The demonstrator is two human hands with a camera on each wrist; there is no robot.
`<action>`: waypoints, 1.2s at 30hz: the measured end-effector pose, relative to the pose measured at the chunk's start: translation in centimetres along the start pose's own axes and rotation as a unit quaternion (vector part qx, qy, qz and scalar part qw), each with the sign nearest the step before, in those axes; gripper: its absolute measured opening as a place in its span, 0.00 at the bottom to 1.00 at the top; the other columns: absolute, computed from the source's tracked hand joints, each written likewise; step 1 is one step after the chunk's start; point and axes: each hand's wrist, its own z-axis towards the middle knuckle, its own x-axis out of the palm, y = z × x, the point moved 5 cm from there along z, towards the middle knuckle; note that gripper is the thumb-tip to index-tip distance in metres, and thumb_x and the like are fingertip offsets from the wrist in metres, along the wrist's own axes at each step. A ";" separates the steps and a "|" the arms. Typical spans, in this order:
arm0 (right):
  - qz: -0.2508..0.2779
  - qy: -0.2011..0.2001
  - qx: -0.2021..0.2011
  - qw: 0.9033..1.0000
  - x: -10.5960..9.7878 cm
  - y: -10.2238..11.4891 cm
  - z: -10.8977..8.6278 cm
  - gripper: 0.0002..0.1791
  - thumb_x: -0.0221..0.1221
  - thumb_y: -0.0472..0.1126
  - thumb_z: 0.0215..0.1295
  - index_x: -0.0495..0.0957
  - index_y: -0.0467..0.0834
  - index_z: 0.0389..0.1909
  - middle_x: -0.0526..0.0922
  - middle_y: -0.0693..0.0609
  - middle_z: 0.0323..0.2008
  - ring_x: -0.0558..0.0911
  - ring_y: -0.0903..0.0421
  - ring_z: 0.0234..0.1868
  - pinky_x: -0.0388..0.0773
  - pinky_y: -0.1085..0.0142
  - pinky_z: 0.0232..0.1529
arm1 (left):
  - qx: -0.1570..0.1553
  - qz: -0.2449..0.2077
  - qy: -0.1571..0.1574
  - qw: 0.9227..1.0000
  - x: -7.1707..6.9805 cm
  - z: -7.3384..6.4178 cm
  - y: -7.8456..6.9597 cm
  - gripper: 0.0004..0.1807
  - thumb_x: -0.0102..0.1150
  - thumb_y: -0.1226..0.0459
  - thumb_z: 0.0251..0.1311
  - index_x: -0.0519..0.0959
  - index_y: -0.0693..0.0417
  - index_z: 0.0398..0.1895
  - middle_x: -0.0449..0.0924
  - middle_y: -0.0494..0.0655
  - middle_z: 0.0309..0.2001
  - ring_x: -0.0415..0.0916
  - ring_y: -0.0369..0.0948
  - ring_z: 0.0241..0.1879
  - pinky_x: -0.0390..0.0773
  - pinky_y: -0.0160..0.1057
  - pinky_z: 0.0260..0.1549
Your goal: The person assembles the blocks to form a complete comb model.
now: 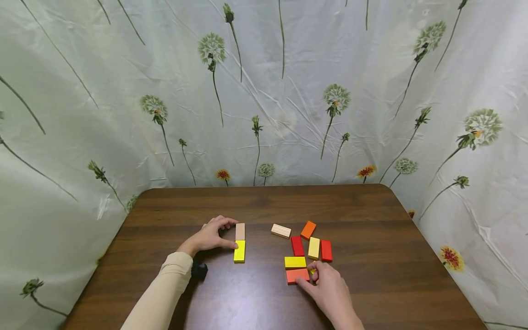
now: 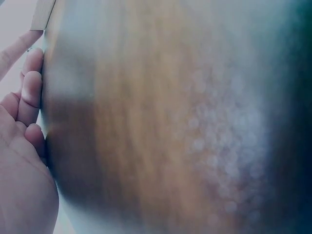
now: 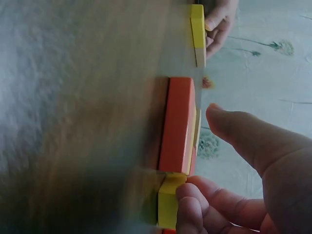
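In the head view a plain wooden block (image 1: 240,231) and a yellow block (image 1: 239,252) lie end to end. My left hand (image 1: 212,236) is at their left side, its index finger at the wooden block's far end and its thumb touching the yellow block. On the right, my right hand (image 1: 327,288) reaches over a salmon-coloured block (image 1: 297,276). Its fingertips touch another yellow block (image 3: 168,202), mostly hidden in the head view. The right thumb stands apart from the fingers, near the salmon block.
Beyond the right hand lie a yellow block (image 1: 294,262), red blocks (image 1: 297,246), (image 1: 326,250), a pale yellow block (image 1: 314,248), an orange block (image 1: 308,230) and a striped wooden block (image 1: 281,230). A floral curtain (image 1: 264,91) hangs behind the brown table (image 1: 165,215).
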 end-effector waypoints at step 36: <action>-0.026 -0.031 -0.068 0.997 1.5 1.5 -0.7 0.28 0.84 0.51 0.47 0.85 0.47 0.47 0.79 0.57 0.35 0.75 0.59 0.39 0.76 0.60 0.40 | -0.009 0.015 0.008 1.000 0.2 0.0 -0.6 0.42 0.82 0.42 0.50 0.78 0.34 0.71 0.75 0.44 0.52 0.69 0.43 0.55 0.60 0.50 0.49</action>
